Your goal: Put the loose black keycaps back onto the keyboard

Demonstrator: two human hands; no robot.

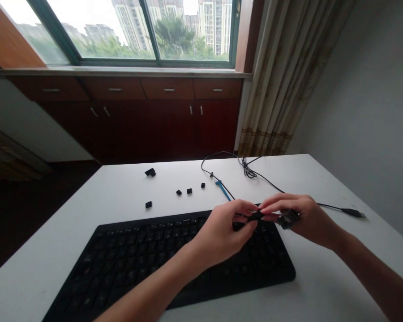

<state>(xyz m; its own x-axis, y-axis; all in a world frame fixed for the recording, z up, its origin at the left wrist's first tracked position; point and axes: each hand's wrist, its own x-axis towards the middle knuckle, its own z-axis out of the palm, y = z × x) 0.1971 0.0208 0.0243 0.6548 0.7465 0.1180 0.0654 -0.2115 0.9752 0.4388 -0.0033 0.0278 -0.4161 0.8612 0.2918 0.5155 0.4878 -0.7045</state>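
Observation:
A black keyboard (147,255) lies at a slant on the white table, beneath both hands. Over its far right part, my left hand (221,230) is closed, pinching a small black piece (256,216) that looks like a keycap. The fingertips of my right hand (305,219) meet on the same piece from the other side. Tucked in my right hand's fingers is a dark, shiny object (289,219) whose kind I cannot make out. The fingers partly hide the black piece.
Loose black keycaps (148,205) lie scattered beyond the keyboard, with larger black pieces (150,172) farther back. A blue tool (223,190) lies near the left hand. A black cable (250,172) is bundled at the back; its USB plug (353,213) rests at right.

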